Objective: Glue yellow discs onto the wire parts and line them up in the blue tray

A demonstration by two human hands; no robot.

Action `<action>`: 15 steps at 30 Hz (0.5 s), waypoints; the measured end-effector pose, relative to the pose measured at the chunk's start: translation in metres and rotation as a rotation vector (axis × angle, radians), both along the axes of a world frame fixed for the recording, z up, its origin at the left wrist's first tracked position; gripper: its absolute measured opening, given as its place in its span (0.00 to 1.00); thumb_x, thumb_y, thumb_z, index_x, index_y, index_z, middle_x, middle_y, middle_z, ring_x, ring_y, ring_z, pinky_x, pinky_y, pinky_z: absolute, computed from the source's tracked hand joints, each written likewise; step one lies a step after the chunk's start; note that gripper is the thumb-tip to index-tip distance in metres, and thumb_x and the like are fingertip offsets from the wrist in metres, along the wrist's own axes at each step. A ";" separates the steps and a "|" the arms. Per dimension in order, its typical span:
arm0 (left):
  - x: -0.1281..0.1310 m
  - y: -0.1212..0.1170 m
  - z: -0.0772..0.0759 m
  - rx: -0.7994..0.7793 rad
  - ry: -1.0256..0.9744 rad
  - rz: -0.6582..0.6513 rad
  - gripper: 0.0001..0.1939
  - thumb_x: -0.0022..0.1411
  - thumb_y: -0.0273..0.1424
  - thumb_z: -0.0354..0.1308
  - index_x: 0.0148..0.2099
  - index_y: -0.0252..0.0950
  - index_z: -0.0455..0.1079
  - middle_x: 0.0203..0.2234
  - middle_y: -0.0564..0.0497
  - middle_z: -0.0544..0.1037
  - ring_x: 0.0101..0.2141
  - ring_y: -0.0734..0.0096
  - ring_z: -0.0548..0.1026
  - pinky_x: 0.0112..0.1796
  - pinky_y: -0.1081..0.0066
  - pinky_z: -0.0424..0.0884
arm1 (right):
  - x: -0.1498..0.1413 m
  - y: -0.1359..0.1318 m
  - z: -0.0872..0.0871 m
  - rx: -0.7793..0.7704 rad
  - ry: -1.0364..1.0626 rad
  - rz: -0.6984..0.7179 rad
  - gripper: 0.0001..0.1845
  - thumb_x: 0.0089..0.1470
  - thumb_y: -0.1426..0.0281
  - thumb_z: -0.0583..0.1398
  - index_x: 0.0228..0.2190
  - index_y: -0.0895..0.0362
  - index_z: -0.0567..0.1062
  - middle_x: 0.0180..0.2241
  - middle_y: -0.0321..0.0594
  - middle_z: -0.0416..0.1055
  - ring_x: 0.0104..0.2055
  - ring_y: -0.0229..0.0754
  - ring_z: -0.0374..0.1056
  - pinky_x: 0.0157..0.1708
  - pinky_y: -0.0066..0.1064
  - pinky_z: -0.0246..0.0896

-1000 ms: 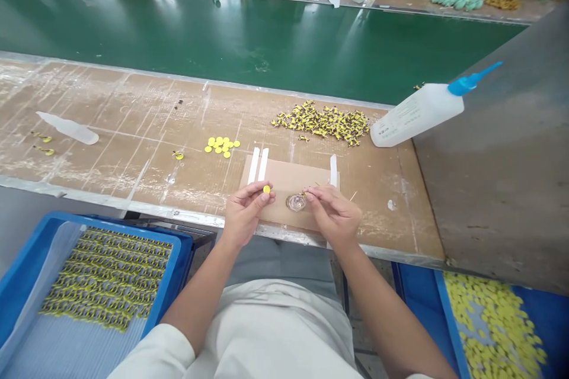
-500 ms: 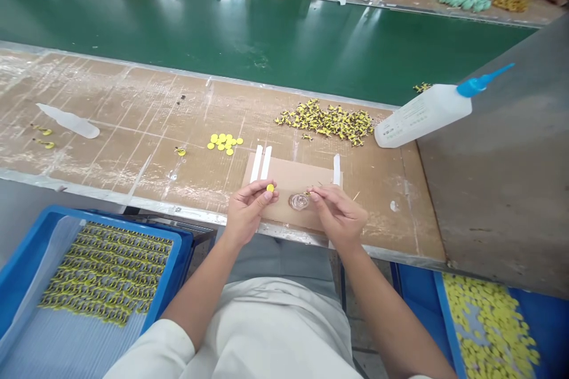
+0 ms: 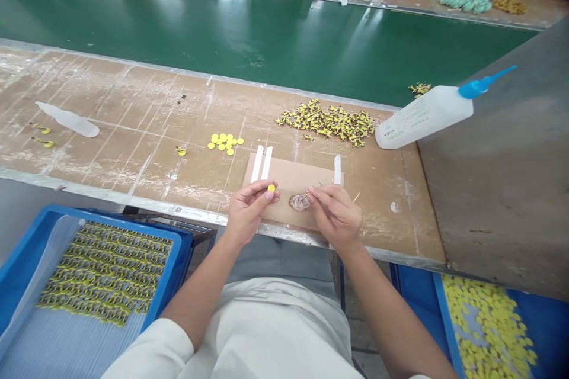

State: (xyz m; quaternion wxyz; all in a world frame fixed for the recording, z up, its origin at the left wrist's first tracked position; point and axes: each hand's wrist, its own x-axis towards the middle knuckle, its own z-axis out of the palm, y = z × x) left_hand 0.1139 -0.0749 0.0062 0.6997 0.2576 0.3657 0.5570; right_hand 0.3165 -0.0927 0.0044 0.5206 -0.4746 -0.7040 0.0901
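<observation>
My left hand (image 3: pixel 246 213) pinches a small yellow disc (image 3: pixel 271 188) between thumb and fingers, over the near edge of a cardboard pad (image 3: pixel 288 180). My right hand (image 3: pixel 335 213) is closed on a thin wooden stick whose tip touches a small round glue puddle (image 3: pixel 299 202) on the pad. Several loose yellow discs (image 3: pixel 224 143) lie left of the pad. A heap of yellow-and-black small parts (image 3: pixel 329 121) lies behind it. White strips (image 3: pixel 261 163) rest on the pad's far edge.
A white glue bottle with a blue nozzle (image 3: pixel 427 115) lies at the right against a grey panel (image 3: pixel 511 160). A blue tray of rowed yellow parts (image 3: pixel 102 275) sits lower left, a blue bin of yellow discs (image 3: pixel 489 325) lower right. A green conveyor belt (image 3: pixel 222 23) runs behind.
Both hands stay almost in place. The right hand's stick has shifted slightly over the glue puddle. The view has drifted a little.
</observation>
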 end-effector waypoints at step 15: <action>-0.003 -0.009 0.002 -0.034 -0.038 -0.012 0.16 0.51 0.31 0.77 0.43 0.38 0.83 0.40 0.46 0.84 0.35 0.72 0.82 0.42 0.74 0.79 | -0.007 -0.012 0.003 -0.200 0.483 -0.150 0.07 0.57 0.66 0.69 0.39 0.52 0.83 0.37 0.42 0.82 0.38 0.46 0.79 0.43 0.42 0.78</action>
